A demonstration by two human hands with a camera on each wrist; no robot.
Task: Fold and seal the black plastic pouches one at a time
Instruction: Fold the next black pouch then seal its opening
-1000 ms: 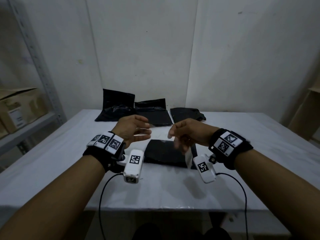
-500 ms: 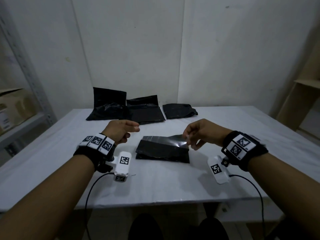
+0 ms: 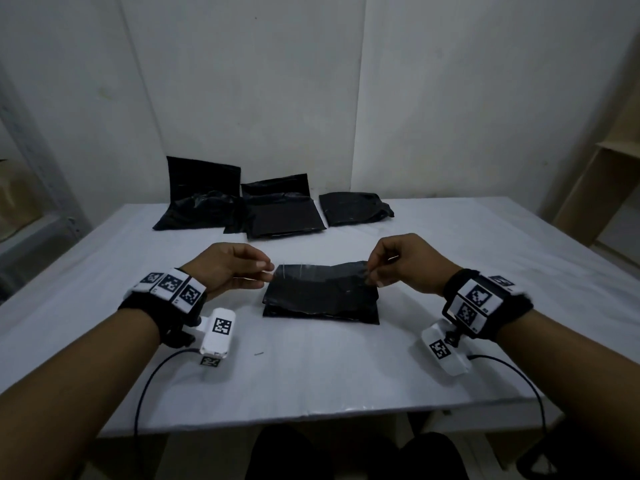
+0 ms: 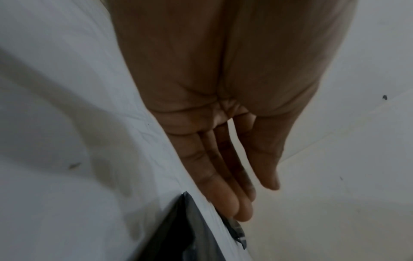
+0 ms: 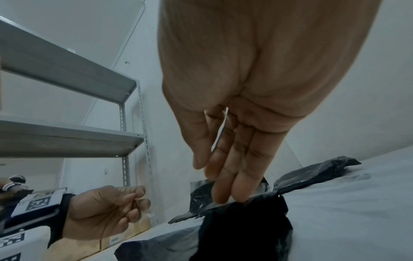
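Observation:
A black plastic pouch (image 3: pixel 320 299) lies flat on the white table (image 3: pixel 311 368), between my hands. Its top flap is raised along the far edge. My right hand (image 3: pixel 372 277) pinches the flap's right corner and holds it up. In the right wrist view its fingertips (image 5: pixel 223 197) rest on the flap edge of the pouch (image 5: pixel 245 229). My left hand (image 3: pixel 266 271) is at the flap's left corner. In the left wrist view its fingers (image 4: pixel 241 208) are straight, the thumb is apart, and the flap edge (image 4: pixel 236 229) lies just past the fingertips.
Three more black pouches (image 3: pixel 201 206) (image 3: pixel 282 216) (image 3: pixel 353 207) lie at the back of the table against the wall. A grey metal shelf (image 5: pixel 67 79) stands to the left and a wooden shelf (image 3: pixel 606 188) to the right. Cables (image 3: pixel 149 382) hang from both wrists.
My hands have moved apart to the flap's two corners. The right hand now holds the flap's right corner up. The white strip it held a second ago is no longer seen.

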